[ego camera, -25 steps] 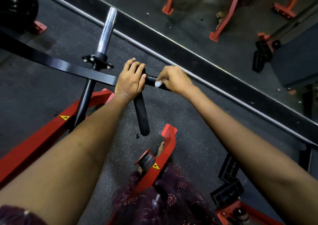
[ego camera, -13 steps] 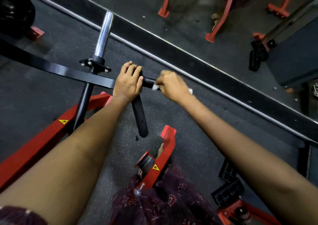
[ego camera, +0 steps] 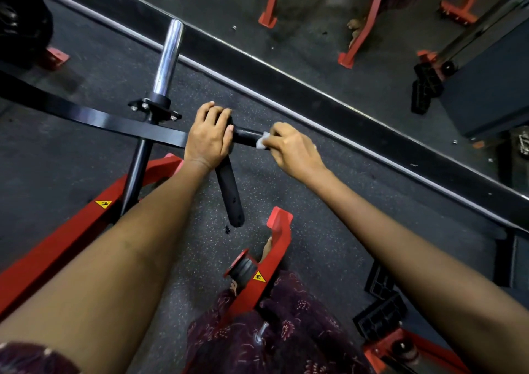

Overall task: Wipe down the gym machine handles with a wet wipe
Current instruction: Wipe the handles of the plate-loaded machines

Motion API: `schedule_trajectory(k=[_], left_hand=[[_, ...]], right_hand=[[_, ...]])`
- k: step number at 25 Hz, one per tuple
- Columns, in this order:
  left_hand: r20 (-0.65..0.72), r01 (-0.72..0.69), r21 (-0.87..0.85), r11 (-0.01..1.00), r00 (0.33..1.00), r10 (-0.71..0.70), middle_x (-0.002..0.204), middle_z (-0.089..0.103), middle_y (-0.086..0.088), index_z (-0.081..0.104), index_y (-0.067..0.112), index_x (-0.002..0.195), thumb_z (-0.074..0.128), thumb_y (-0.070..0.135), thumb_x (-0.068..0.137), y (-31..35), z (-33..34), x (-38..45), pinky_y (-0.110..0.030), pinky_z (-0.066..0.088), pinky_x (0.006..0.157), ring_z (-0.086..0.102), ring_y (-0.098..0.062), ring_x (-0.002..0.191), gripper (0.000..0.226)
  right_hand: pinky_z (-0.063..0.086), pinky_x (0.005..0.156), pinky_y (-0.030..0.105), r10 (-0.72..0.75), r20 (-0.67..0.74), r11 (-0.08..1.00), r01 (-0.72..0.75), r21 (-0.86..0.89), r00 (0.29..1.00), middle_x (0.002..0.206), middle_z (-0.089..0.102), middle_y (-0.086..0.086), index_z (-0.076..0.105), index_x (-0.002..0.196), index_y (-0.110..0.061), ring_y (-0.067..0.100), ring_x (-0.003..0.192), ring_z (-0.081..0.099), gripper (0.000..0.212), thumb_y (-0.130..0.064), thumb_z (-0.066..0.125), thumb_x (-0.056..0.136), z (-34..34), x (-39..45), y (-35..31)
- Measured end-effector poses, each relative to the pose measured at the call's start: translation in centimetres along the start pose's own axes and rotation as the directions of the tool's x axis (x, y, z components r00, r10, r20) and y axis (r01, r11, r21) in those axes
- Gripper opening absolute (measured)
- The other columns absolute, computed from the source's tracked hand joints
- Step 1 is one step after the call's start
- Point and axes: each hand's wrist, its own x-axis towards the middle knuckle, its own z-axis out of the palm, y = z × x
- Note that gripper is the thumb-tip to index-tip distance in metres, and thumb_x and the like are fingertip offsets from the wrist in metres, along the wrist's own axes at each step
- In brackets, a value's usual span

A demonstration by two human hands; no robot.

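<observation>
- Change vs. 0.5 s ago: right hand [ego camera: 294,151] w/ wet wipe [ego camera: 262,140] now sits a bit further out along the horizontal handle [ego camera: 247,137], away from the left hand [ego camera: 207,137]; more bare black tube shows between the two. Judgement: wipe strokes run back and forth along this grip; handle partly done, job not finished.
- Left hand: closed around the junction where the horizontal handle meets the downward handle [ego camera: 230,199]; unchanged, acts as a brace.
- Right hand: fingers pinched on the wipe, pressing it onto the handle top. Wipe is a small crumpled white wad, mostly hidden by the fingers.
- Downward handle: hangs below the left hand, untouched now (likely next to wipe).
- Materials: handles = matte black round tube, approx. smooth; lever arm [ego camera: 86,116] left of the left hand = flat glossy black bar; plate post [ego camera: 167,58] up-left of it = polished chrome cylinder; frame [ego camera: 57,247] = red painted box section w/ yellow warning stickers; floor [ego camera: 315,202] = dark speckled rubber.
</observation>
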Motion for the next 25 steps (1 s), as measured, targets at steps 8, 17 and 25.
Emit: schedule_trajectory(k=[8, 17, 25], left_hand=[[-0.015, -0.010, 0.010, 1.000, 1.000, 0.010, 0.108, 0.059, -0.022, 0.057, -0.004, 0.116, 0.038, 0.024, 0.095, -0.1, 0.1, 0.0, -0.040, 0.036, 0.101, 0.048, -0.040, 0.113, 0.040], [0.000, 0.000, 0.000, 1.000, 1.000, 0.000, 0.108, 0.058, -0.022, 0.057, -0.003, 0.115, 0.036, 0.024, 0.094, 0.0, 0.0, 0.0, -0.043, 0.037, 0.100, 0.048, -0.042, 0.112, 0.040], [0.017, 0.014, -0.008, 1.000, 1.000, -0.013, 0.109, 0.057, -0.022, 0.056, -0.003, 0.115, 0.035, 0.024, 0.095, 0.0, -0.1, 0.0, -0.044, 0.036, 0.100, 0.047, -0.043, 0.113, 0.040]], right_hand=[[0.049, 0.069, 0.035, 0.092, 0.189, 0.996, -0.091, -0.017, 0.978, 0.088, 0.063, 0.010, 0.073, 0.088, -0.010, 0.031, 0.087, 0.059, 0.024, 0.006, 0.059, 0.076, -1.8, -4.3, 4.9], [0.045, 0.070, 0.023, 0.419, 0.084, 0.865, -0.426, 0.266, 0.904, 0.090, 0.065, 0.010, 0.072, 0.082, -0.009, 0.018, 0.079, 0.059, 0.019, 0.001, 0.057, 0.079, -0.9, -1.5, 4.1], [0.050, 0.078, 0.026, 0.452, 0.225, 0.816, -0.502, 0.286, 0.863, 0.094, 0.070, 0.008, 0.074, 0.088, -0.010, 0.017, 0.088, 0.063, 0.024, 0.002, 0.054, 0.081, -1.3, 2.6, 1.4]])
